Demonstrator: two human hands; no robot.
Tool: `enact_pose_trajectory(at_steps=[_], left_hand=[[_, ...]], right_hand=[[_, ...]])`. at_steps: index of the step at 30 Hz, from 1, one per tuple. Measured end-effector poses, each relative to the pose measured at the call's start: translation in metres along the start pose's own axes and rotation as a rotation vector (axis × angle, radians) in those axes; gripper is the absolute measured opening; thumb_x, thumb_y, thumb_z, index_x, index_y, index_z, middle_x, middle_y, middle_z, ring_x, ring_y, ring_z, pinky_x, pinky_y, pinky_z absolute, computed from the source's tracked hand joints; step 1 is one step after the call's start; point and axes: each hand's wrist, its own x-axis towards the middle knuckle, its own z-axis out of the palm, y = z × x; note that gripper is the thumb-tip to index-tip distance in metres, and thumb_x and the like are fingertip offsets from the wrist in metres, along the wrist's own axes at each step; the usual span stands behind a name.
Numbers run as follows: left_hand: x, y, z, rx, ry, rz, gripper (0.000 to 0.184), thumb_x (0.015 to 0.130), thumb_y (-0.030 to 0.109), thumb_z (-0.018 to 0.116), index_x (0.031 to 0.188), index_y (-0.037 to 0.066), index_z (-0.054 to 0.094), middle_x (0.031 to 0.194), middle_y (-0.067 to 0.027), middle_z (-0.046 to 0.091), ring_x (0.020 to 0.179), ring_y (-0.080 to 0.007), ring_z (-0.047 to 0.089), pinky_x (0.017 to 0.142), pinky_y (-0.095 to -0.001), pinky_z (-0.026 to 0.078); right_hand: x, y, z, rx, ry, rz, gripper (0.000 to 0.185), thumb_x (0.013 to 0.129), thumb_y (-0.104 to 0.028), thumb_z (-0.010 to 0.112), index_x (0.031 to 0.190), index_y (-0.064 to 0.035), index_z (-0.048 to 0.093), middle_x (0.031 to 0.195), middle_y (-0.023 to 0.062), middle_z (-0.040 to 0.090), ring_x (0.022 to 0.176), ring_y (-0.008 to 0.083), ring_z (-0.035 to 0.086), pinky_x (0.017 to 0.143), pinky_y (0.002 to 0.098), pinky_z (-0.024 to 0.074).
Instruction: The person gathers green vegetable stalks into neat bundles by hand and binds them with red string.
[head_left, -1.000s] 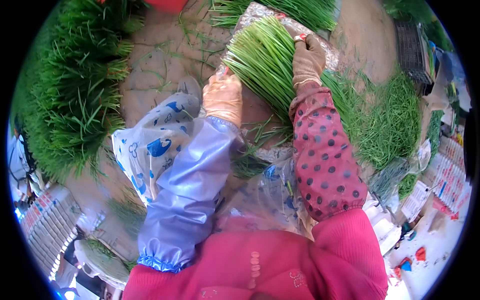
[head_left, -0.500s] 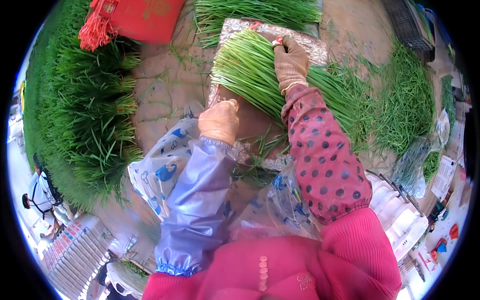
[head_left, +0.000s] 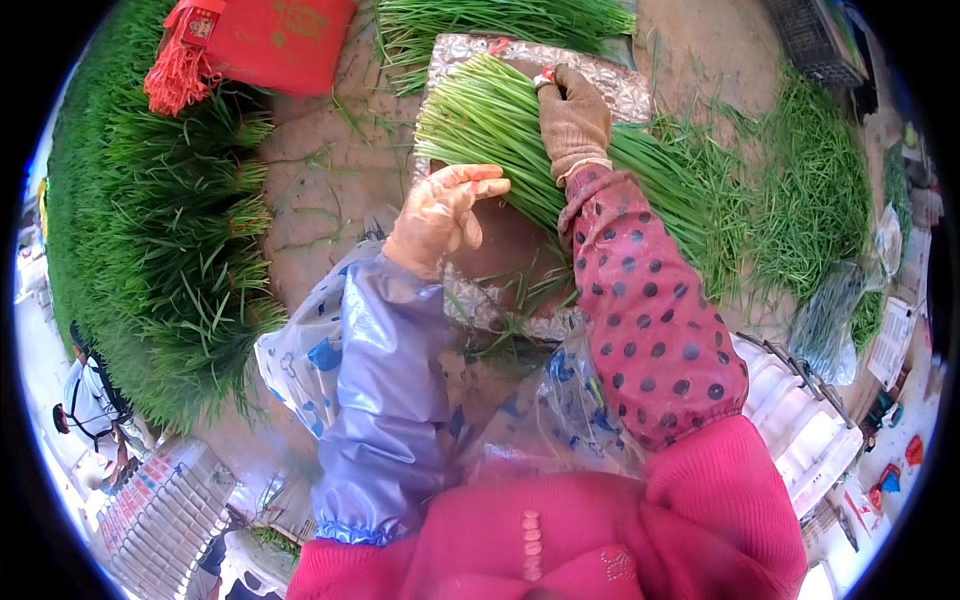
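Note:
A bunch of green garlic chives [head_left: 490, 125] lies slantwise on a patterned board [head_left: 610, 88], pale stem ends to the upper left. My right hand [head_left: 577, 120], in a brown knit glove, is closed over the bunch's far edge. A small red and white piece shows at its fingertips; I cannot make out what it is. My left hand [head_left: 440, 215], in a thin pale-orange glove, is beside the bunch's near edge. Its index and middle fingers stretch toward the stems, apart from the thumb, with nothing visible between them.
Tied bunches of chives [head_left: 215, 220] stand packed along the left. A red bag [head_left: 280, 45] with red ties [head_left: 178, 75] sits at the upper left. More chives [head_left: 500, 22] lie beyond the board, and loose leaves [head_left: 810, 200] are heaped right. A black crate [head_left: 815, 45] stands at upper right.
My left hand has gone from a closed fist to stretched fingers and moved slightly up toward the stems. My right hand keeps its grip on the bunch.

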Motion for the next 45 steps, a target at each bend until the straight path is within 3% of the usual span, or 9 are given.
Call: enact_pose_trajectory(at_steps=[10,15,24,30,34,37,40,43,45], left_hand=[[0.001,-0.01,-0.004,-0.134,-0.287,0.099,0.079,0.085,0.014,0.069,0.146,-0.001,0.021,0.149,-0.0157,0.034,0.112,-0.0242,0.06,0.08,-0.0278,0.054],[0.008,-0.006,0.013,0.024,0.105,0.087,0.027,0.094,0.014,0.058,0.116,-0.001,0.06,0.101,-0.0129,0.07,0.087,-0.0179,0.069,0.065,-0.0233,0.054],[0.08,0.03,0.061,0.252,0.352,-0.034,0.014,0.089,0.011,0.057,0.093,0.001,0.065,0.066,-0.0084,0.065,0.042,-0.0121,0.051,0.038,-0.0253,0.037],[0.15,0.0,0.013,0.896,0.25,0.017,0.017,0.084,0.019,0.062,0.093,0.006,0.069,0.072,-0.0103,0.069,0.061,-0.0183,0.064,0.049,-0.0326,0.047],[0.14,0.042,0.037,1.345,-0.012,-0.23,0.023,0.087,0.021,0.058,0.104,0.013,0.072,0.092,0.0028,0.074,0.084,-0.0078,0.069,0.069,-0.0235,0.052],[0.137,0.048,0.047,1.009,0.163,-0.48,0.026,0.088,0.021,0.056,0.108,0.012,0.07,0.093,-0.0009,0.073,0.083,-0.0098,0.07,0.07,-0.0235,0.053],[0.145,0.033,0.035,0.867,0.201,-0.342,0.024,0.089,0.009,0.05,0.099,-0.002,0.068,0.077,-0.0122,0.071,0.048,-0.0137,0.055,0.039,-0.0283,0.04],[0.149,0.026,0.026,1.02,0.143,-0.231,0.026,0.091,0.012,0.048,0.098,0.0,0.07,0.078,-0.0084,0.072,0.051,-0.0132,0.059,0.042,-0.0284,0.044],[0.146,0.031,0.031,1.297,0.057,-0.259,0.024,0.087,0.018,0.056,0.103,0.008,0.071,0.09,-0.007,0.073,0.079,-0.0203,0.07,0.063,-0.0292,0.055]], right_hand=[[0.002,0.006,0.005,-0.013,0.011,-0.002,0.032,0.084,-0.032,0.063,0.108,-0.0102,0.067,0.095,0.0118,0.069,0.089,0.0282,0.065,0.082,0.037,0.0481],[0.002,-0.001,-0.002,0.014,-0.058,0.006,0.029,0.083,-0.031,0.064,0.099,-0.0076,0.065,0.09,0.0133,0.068,0.083,0.0282,0.064,0.078,0.0375,0.0474],[0.01,0.017,0.005,0.055,-0.094,-0.021,0.025,0.081,-0.028,0.064,0.103,-0.0162,0.067,0.097,0.0121,0.068,0.093,0.0299,0.065,0.083,0.0356,0.049],[0.011,0.025,0.006,0.202,-0.121,0.009,0.021,0.081,-0.025,0.065,0.099,-0.0156,0.069,0.091,0.0101,0.069,0.086,0.0262,0.066,0.08,0.0322,0.0491],[0.012,0.027,0.002,0.276,-0.232,0.004,0.02,0.081,-0.02,0.067,0.098,-0.0111,0.07,0.087,0.0075,0.07,0.082,0.0194,0.066,0.078,0.0298,0.0494],[0.011,0.033,0.003,0.36,-0.256,-0.026,0.019,0.081,-0.016,0.068,0.098,-0.008,0.07,0.087,0.0057,0.071,0.082,0.0153,0.066,0.077,0.0279,0.0495],[0.013,0.042,0.007,0.456,-0.294,-0.06,0.018,0.082,-0.013,0.068,0.098,-0.006,0.07,0.088,0.0048,0.07,0.083,0.0133,0.065,0.077,0.0263,0.0494],[0.019,0.052,0.013,0.49,-0.35,-0.104,0.018,0.083,-0.012,0.068,0.099,-0.0049,0.069,0.09,0.0046,0.07,0.084,0.0131,0.065,0.077,0.0258,0.0492],[0.021,0.053,0.007,0.5,-0.395,-0.119,0.019,0.083,-0.013,0.068,0.1,-0.0045,0.069,0.092,0.0044,0.07,0.084,0.0133,0.064,0.077,0.026,0.0491]])
